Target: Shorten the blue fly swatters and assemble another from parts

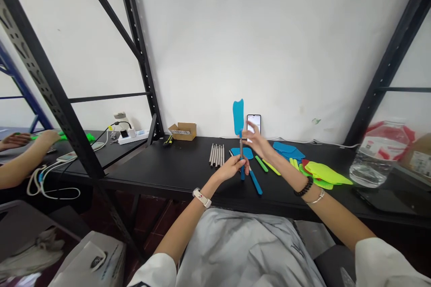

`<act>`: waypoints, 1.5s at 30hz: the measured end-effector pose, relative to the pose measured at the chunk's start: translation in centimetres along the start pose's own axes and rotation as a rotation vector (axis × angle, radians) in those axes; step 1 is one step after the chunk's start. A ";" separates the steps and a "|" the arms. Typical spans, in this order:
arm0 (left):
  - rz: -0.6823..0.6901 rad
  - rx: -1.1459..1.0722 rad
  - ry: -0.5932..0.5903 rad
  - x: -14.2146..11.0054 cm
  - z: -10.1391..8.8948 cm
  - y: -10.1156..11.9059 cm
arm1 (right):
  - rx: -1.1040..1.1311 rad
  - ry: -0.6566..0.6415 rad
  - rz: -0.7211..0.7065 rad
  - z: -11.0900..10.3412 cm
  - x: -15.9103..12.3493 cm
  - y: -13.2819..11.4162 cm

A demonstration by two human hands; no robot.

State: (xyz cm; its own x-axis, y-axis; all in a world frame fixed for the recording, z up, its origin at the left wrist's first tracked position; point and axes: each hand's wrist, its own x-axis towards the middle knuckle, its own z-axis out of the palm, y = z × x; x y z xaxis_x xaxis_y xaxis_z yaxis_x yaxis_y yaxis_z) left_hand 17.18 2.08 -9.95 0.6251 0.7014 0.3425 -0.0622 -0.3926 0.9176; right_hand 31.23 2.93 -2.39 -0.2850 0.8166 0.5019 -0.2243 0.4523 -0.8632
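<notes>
Left hand wraps round the lower rod of an upright blue fly swatter, fingers closed on it above the blue handle; swatter is held up over the black table, head on top; right hand is up at the swatter's neck, fingers blurred, cannot tell if pinching or just beside it; 2nd blue swatter lies below; metal rods in a row to the left; green handle, blue sheets, yellow-green sheets to the right; smartphone upright behind.
</notes>
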 end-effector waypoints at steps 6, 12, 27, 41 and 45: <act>0.037 0.000 -0.066 0.1 0.2 -0.3 | -0.631 0.049 -0.506 -1.0 2.8 -6.7; 0.018 -0.069 -0.045 0.3 0.5 -0.6 | -0.990 -0.002 -0.630 1.9 3.5 -8.8; -0.006 -0.062 -0.068 0.2 0.6 -0.3 | -1.181 0.301 -0.713 2.4 4.2 -5.8; -0.189 -0.292 0.240 0.3 1.5 -0.6 | -1.291 0.309 -0.505 -0.9 3.1 -1.4; -0.336 -0.404 0.297 0.1 1.1 -1.0 | -1.421 -0.046 -0.012 -2.7 -1.1 0.9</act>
State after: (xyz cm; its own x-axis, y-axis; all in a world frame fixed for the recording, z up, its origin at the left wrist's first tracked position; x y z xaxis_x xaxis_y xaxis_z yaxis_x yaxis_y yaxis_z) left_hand 18.21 1.89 -11.00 0.4213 0.9069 0.0085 -0.2254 0.0956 0.9696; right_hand 33.87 3.46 -3.88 -0.3255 0.8102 0.4874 0.8771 0.4513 -0.1645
